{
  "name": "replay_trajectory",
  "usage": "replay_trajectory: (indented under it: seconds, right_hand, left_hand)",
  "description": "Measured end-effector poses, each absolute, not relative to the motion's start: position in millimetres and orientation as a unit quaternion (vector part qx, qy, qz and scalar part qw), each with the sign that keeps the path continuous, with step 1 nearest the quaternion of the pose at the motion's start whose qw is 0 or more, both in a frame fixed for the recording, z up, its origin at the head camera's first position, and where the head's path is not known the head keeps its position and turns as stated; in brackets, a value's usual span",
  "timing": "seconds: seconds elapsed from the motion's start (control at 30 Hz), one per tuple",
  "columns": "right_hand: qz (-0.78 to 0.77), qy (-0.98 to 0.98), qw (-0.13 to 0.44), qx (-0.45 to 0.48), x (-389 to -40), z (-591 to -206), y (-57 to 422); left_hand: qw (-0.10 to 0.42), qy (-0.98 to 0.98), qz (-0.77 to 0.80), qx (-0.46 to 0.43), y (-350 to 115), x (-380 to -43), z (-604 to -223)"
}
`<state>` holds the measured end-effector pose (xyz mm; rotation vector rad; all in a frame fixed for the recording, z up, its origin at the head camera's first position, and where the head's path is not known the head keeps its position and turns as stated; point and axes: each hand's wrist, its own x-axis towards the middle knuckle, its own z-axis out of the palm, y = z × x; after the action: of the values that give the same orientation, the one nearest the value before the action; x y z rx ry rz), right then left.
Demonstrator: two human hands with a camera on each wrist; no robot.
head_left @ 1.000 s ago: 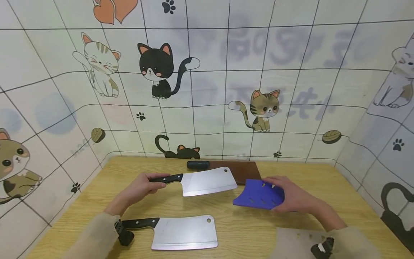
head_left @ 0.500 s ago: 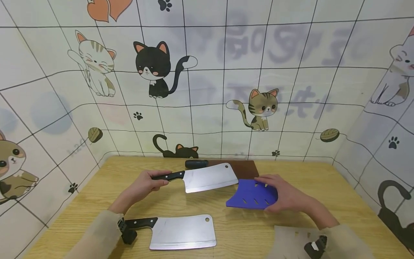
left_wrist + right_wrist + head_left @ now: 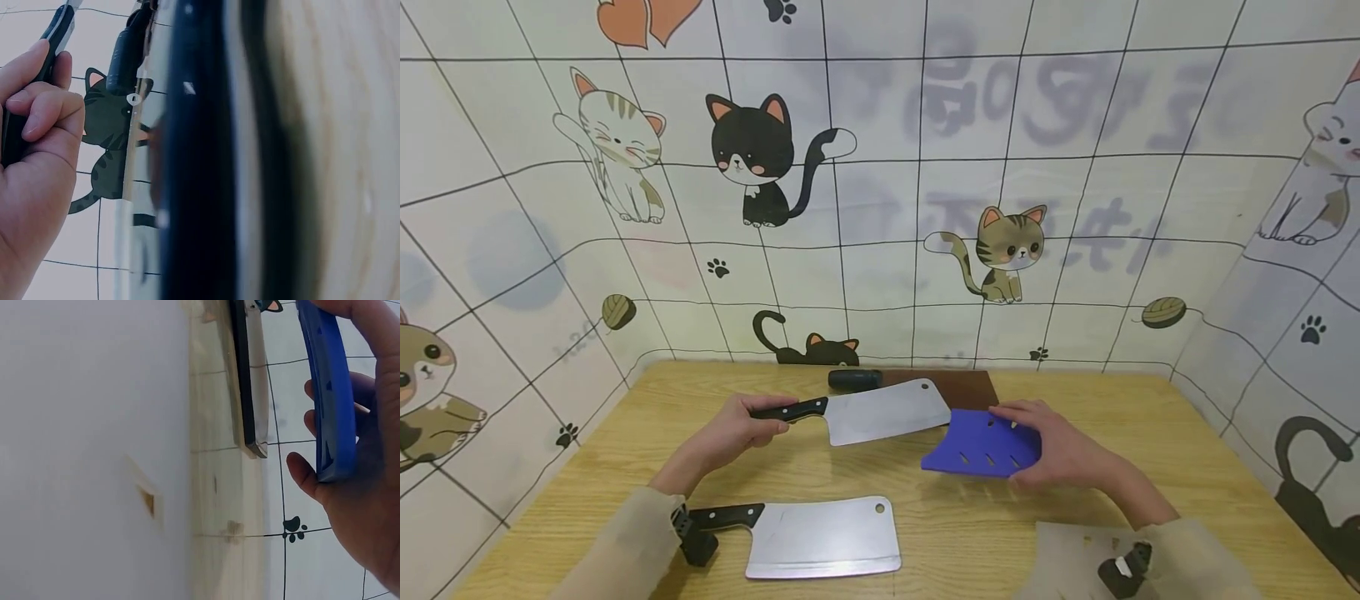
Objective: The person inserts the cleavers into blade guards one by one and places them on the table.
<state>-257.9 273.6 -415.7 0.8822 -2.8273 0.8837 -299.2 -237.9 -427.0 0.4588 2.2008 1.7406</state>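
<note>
In the head view my left hand (image 3: pixel 727 435) grips the black handle of a cleaver (image 3: pixel 883 412), its blade tilted up to the right above the table. My right hand (image 3: pixel 1066 450) holds a blue slotted knife sheath (image 3: pixel 981 443) between thumb and fingers. The blade's end meets the sheath's left edge; whether it touches cannot be told. A second cleaver (image 3: pixel 823 537) lies flat in front. In the left wrist view curled fingers (image 3: pixel 47 112) wrap the handle. The right wrist view shows the sheath (image 3: pixel 334 394) edge-on, with fingers behind it.
At the back of the wooden table (image 3: pixel 700 383) lies a black-handled thing with a flat brown rectangular part (image 3: pixel 973 386). A whitish slotted sheath (image 3: pixel 1067 558) lies at the front right, partly under the right forearm. A cat-print wall covering (image 3: pixel 887 275) encloses the table's back and sides.
The head view has shifted slightly. My right hand has brought the blue sheath left and a little up, up to the held cleaver's blade end. The left hand keeps its grip.
</note>
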Motion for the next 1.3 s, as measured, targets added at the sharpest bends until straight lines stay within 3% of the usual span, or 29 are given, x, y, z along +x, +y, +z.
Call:
replay_trajectory:
  seconds: [0.4,1.0,1.3]
  right_hand:
    - [0.283,-0.922,0.027,0.264,-259.2,-419.0,281.5]
    - [0.270,-0.904,0.027,0.331,-247.4,-397.1,274.3]
    - [0.280,-0.893,-0.020,0.353,-246.9,-391.1,262.2]
  left_hand:
    - [0.188,0.770,0.570,0.214,-243.1,-296.8,-414.2]
    - [0.221,0.777,0.534,0.248,-250.3,-303.3,-406.6]
    - [0.216,0.783,0.526,0.253,-241.6,-304.4,-403.9]
